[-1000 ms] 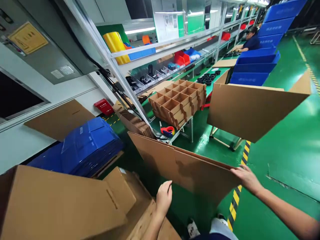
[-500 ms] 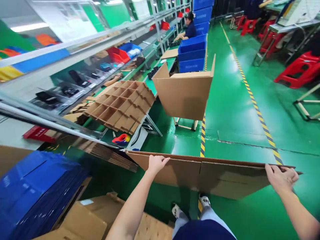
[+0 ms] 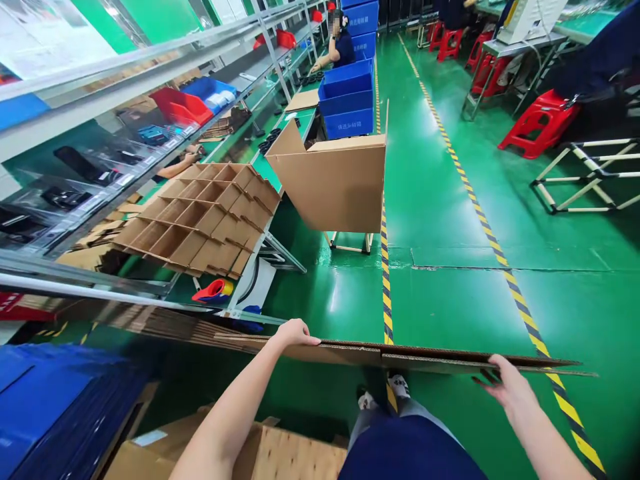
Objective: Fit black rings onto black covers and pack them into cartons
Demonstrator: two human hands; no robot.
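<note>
A flat folded cardboard carton (image 3: 350,353) stretches across in front of my legs, its long edge upward. My left hand (image 3: 297,333) is closed over its top edge, left of the middle, thumb along the rim. Farther right, my right hand (image 3: 510,383) holds the carton's near panel by the edge, some fingers spread and shaded against it. Beyond, an opened cardboard box (image 3: 335,190) sits tilted on a low pipe stand. To its left, a cardboard divider grid (image 3: 200,217) rests at the end of the workbench.
Blue bins (image 3: 347,100) are stacked beside the line, near a seated co-worker (image 3: 343,47). A tape dispenser (image 3: 215,291) lies below the grid. Blue plastic sheeting (image 3: 50,407) and a wooden pallet (image 3: 300,453) are at lower left. Red stools (image 3: 540,123) stand right.
The carton has tipped so that mostly its edge shows. My right hand has shifted inward and lower along it; my left hand has moved slightly left and down. The view has turned right.
</note>
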